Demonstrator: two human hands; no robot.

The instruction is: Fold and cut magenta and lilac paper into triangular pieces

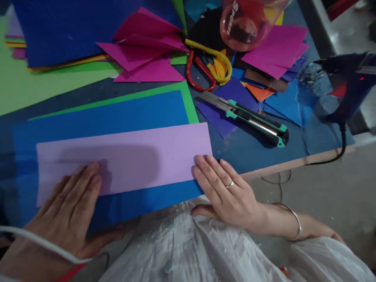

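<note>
Under the left hand (69,201) and right hand (229,192), both flat, fingers straight: lavender strip (176,145), long axis running hand to hand, right end angling slightly forward. Blue sheet (141,113) shows along both long edges; bare desk (235,152) lies between right hand and cutter (255,123).

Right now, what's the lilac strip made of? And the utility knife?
The lilac strip looks like matte paper or card: flat, straight-edged, no gloss. The utility knife has a grey blade, probably steel from its dull sheen, and a black-and-green handle, likely smooth plastic, judging by its rounded shape.
</note>
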